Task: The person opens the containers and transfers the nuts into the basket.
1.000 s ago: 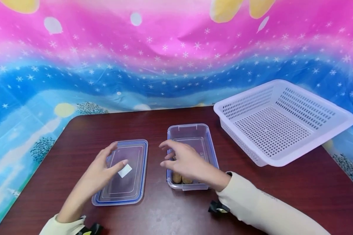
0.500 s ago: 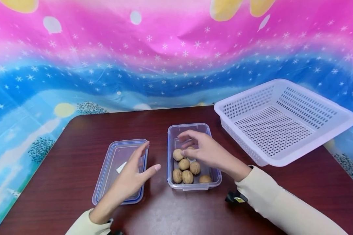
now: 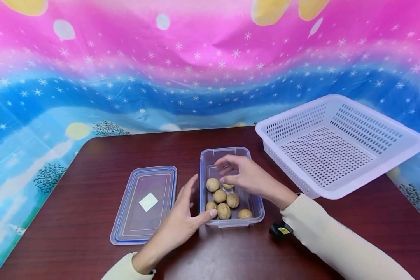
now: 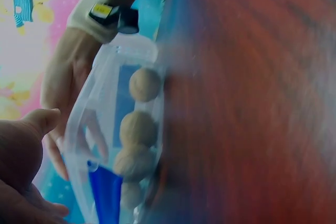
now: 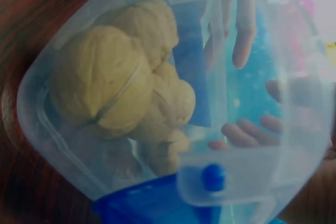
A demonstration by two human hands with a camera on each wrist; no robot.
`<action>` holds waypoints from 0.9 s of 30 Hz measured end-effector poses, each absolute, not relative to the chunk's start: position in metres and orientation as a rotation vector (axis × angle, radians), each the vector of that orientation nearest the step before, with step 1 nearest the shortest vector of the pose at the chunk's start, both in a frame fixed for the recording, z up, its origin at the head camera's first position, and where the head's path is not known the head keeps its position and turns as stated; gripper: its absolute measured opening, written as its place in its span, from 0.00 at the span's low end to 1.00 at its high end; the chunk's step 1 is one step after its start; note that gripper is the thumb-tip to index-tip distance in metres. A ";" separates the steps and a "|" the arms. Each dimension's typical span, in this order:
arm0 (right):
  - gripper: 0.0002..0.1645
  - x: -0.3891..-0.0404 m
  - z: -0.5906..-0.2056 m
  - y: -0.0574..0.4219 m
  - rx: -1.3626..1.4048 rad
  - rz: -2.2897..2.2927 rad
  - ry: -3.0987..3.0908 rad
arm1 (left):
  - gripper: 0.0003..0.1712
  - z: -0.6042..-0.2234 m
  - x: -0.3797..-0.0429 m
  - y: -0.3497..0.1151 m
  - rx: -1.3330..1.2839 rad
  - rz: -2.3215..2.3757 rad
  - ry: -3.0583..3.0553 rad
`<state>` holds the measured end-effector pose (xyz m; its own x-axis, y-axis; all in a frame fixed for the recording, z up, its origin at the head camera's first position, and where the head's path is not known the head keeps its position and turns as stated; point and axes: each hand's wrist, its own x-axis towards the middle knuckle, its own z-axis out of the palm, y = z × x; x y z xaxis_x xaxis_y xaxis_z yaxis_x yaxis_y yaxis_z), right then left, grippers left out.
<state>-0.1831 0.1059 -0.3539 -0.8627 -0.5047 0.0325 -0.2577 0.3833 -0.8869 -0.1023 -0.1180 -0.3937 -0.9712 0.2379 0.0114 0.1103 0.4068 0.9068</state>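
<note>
A clear plastic food container (image 3: 259,206) with blue sides stands on the table, and several walnuts (image 3: 232,200) lie in its near half. My right hand (image 3: 250,177) hovers over the container with fingers loosely bent and nothing in its grasp. At the container's left side is my left hand (image 3: 183,221), its thumb over the near left corner and its fingers extended along the left wall. In the left wrist view the walnuts (image 4: 139,129) show through the clear wall. Through the container in the right wrist view, the left hand's fingers (image 5: 247,132) are spread apart.
The container's clear lid (image 3: 143,225) with a blue seal and a white square sticker lies flat to the left. A white perforated basket (image 3: 301,181) stands at the back right. Behind the dark wooden table (image 3: 108,155) hangs a colourful patterned cloth (image 3: 196,77).
My left hand has moved right from over the lid to the container's left side. My right hand has shifted right, which uncovers the walnuts.
</note>
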 end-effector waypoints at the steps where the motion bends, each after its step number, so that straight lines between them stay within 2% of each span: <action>1: 0.23 -0.185 -0.355 0.105 -0.683 -1.466 2.395 | 0.60 -0.395 -0.101 -0.116 0.307 1.610 2.538; 16: 0.22 -0.198 -0.369 0.091 -0.777 -1.336 2.437 | 0.66 -0.408 -0.098 -0.101 0.336 1.629 2.492; 27: 0.21 -0.209 -0.378 0.082 -0.792 -1.170 2.523 | 0.67 -0.410 -0.100 -0.099 0.352 1.617 2.495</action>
